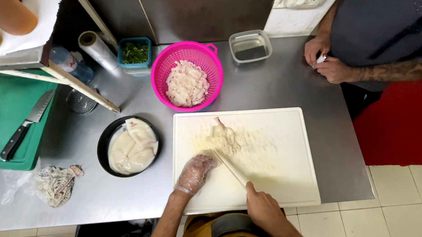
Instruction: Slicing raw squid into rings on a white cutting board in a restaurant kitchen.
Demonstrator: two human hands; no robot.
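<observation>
The right hand (pixel 263 207), bare, is wrapped tight around the handle of a knife (pixel 229 167), its long blade angled up and left across the white cutting board (pixel 284 183) so the edge lies close to the pale pieces of seafood (pixel 223 135). The left hand (pixel 195 173) wears a clear plastic glove, likely to keep a grip on slippery flesh; its fingers curl loosely on the board just beside the blade, holding nothing that I can make out. The cut pieces sit near the board's far left part, well apart from both wrists.

Left of the board, within easy reach, a black bowl (pixel 103 147) holds whole white fillets in milky liquid. Beyond the board a pink colander (pixel 162 64) is filled with sliced strips, placed where finished cuts can drain. Further back stand a small tub of green herbs (pixel 134 52), a roll of cling film (pixel 98 49) and an empty clear container (pixel 250 47). On the far left, 1 spare knife (pixel 26 123) rests on a green board (pixel 3 104). At the table's far right corner another person's hands (pixel 325 62) are closed around something small.
</observation>
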